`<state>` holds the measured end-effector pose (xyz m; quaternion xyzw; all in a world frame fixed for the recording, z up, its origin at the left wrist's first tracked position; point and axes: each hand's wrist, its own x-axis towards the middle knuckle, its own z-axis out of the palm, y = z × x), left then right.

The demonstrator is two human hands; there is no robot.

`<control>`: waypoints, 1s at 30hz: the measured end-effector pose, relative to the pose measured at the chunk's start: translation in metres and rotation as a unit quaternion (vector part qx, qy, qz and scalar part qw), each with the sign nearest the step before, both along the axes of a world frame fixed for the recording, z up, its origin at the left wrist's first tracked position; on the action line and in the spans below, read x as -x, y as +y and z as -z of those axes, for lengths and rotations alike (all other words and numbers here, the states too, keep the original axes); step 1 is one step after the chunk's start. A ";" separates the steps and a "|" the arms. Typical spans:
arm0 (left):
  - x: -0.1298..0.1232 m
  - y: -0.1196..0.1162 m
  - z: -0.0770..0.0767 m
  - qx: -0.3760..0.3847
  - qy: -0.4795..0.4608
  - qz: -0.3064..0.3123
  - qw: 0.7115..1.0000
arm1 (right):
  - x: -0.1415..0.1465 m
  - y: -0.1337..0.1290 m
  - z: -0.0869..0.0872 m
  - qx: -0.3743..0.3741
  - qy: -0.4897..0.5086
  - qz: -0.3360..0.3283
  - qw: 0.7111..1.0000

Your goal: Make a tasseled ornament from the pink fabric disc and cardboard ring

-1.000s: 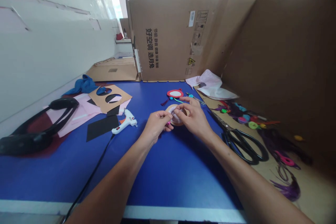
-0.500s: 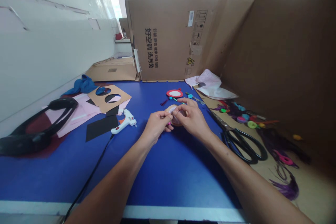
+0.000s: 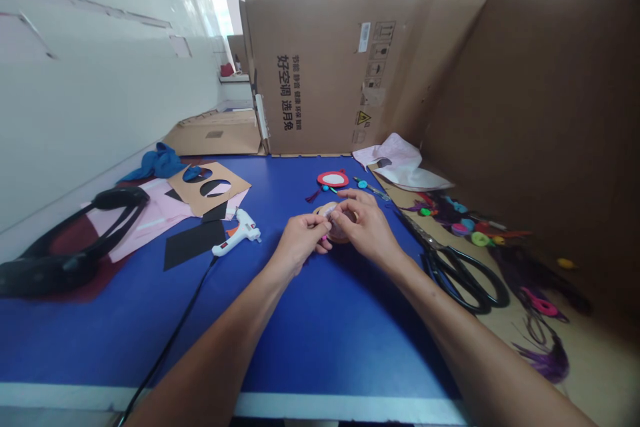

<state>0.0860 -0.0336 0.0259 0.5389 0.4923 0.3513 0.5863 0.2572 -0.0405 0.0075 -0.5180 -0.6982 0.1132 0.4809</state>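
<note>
A small round piece (image 3: 341, 233) with a beige rim and a pale, patterned middle is between my hands, just above or on the blue table (image 3: 320, 320). My left hand (image 3: 299, 240) pinches its left edge, with a bit of pink (image 3: 324, 237) showing by the fingers. From the other side, my right hand (image 3: 369, 223) has thumb and index finger closed on the piece's upper edge, and its other fingers are raised. The fingers cover part of the piece. Beyond them lies a red-rimmed oval piece (image 3: 333, 179) with a white middle and a dark tassel.
On the left are a white glue gun (image 3: 240, 232) with its cord, black sheets (image 3: 194, 245), a cardboard piece with holes (image 3: 215, 173) and black headphones (image 3: 75, 260). Large black-handled scissors (image 3: 463, 277) lie right, beside buttons and tassels. Cardboard walls (image 3: 325, 73) stand behind and right.
Both hands stay in nearly the same place. Only small finger movements show, and the round piece's beige rim sits slightly differently between them.
</note>
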 end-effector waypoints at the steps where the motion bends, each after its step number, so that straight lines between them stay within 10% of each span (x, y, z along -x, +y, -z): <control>1: 0.000 -0.001 -0.001 0.001 0.002 0.001 1.000 | 0.000 0.000 0.000 0.000 -0.001 0.000 1.000; 30: 0.002 0.003 0.005 -0.005 -0.031 -0.007 0.999 | -0.009 -0.003 -0.012 0.009 -0.021 -0.041 0.999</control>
